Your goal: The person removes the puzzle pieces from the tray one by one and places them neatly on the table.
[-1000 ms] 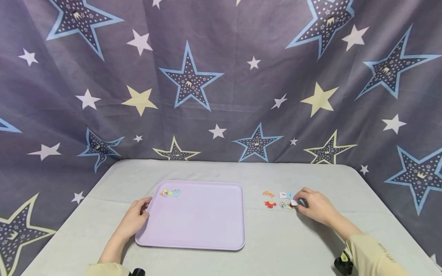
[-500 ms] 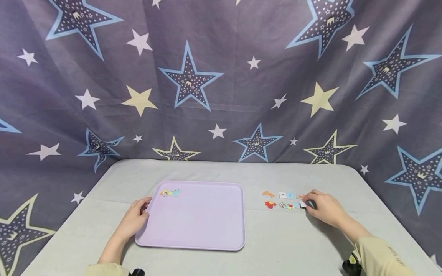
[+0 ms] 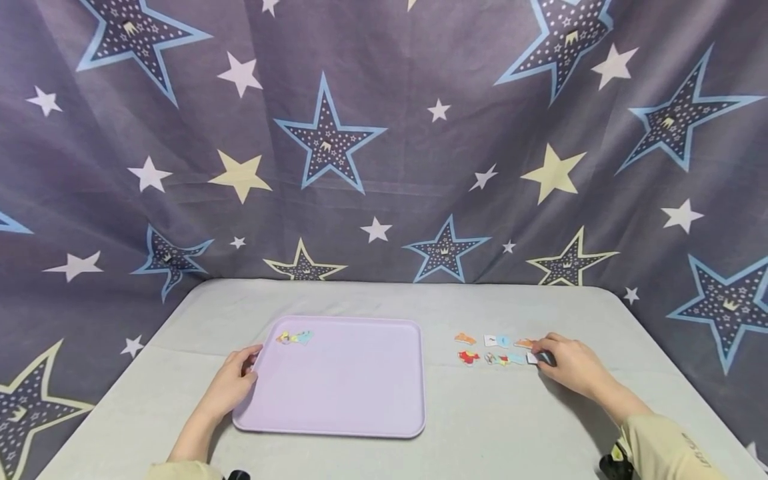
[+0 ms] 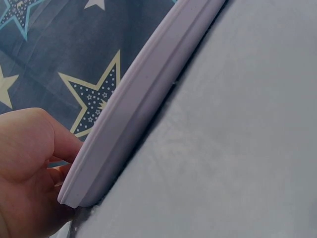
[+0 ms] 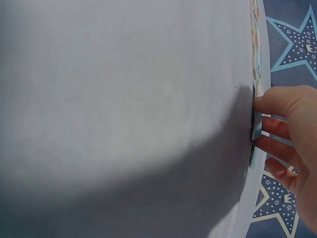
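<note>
In the head view my left hand (image 3: 231,380) grips the left rim of a lilac tray (image 3: 336,383); the left wrist view shows fingers at the tray's edge (image 4: 133,106). Inside the tray's far left corner lies a small colourful cut-out puzzle piece or pair (image 3: 294,337). My right hand (image 3: 573,370) pinches a flat dark-and-white puzzle piece (image 3: 545,359) low at the table, at the right end of the lower row. The right wrist view shows the thumb and fingers (image 5: 277,101) on the piece's edge (image 5: 256,124); its printed face is mostly hidden.
Beside the right hand lie two rows of puzzle pieces: an orange one (image 3: 465,339), a white-and-blue one (image 3: 497,341), another orange one (image 3: 525,343), a red one (image 3: 469,358) and a multicoloured strip (image 3: 504,359). A star-patterned curtain (image 3: 384,133) hangs behind the pale table (image 3: 456,427).
My right hand has shifted right with the dark-and-white puzzle piece, uncovering the right end of the lower strip and an orange piece above. The left hand stays on the tray's rim.
</note>
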Demonstrator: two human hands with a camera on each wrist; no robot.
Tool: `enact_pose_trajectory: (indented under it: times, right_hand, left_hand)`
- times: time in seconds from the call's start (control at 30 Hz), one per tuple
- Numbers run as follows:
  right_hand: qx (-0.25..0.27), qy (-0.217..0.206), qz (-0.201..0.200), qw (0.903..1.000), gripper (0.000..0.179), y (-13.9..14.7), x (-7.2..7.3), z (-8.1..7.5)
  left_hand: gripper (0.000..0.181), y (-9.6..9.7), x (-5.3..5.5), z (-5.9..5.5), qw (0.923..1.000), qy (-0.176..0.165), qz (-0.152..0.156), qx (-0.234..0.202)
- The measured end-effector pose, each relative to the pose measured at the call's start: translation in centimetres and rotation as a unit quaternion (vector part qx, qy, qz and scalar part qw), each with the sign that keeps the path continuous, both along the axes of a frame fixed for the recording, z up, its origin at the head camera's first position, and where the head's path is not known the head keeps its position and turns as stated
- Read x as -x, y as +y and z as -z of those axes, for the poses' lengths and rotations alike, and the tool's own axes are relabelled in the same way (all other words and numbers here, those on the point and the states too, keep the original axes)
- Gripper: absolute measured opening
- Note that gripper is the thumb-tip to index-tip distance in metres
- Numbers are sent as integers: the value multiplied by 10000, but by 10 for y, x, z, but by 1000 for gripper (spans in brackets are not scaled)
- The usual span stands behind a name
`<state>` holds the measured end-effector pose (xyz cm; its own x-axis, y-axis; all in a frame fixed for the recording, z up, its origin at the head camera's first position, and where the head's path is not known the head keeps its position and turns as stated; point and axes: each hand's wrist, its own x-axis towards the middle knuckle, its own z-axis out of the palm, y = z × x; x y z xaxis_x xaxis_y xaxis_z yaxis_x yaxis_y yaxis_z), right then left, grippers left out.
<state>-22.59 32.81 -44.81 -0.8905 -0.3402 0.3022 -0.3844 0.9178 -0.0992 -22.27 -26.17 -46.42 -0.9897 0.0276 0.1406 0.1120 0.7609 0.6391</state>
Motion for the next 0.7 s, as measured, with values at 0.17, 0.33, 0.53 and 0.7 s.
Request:
enact_pose_trajectory:
  times: [0.17,0.33,0.53,0.7]
  right_hand:
    - [-95,-106,53,9999,13,-1,0,0]
    - [-193,-197,98,9996,14,-2,-1,-3]
    - [-332,-252,81,9991,14,-4,0,-5]
    - [-309,-338,134,9989,15,-4,0,-5]
  left_hand:
    - [48,-1,0,0,10000,-33,-5,-11]
    - [47,-1,1,3,10000,-38,-19,18]
    - [48,-2,0,3,10000,-75,-29,-24]
    - [48,-2,1,3,9999,-91,-5,-97]
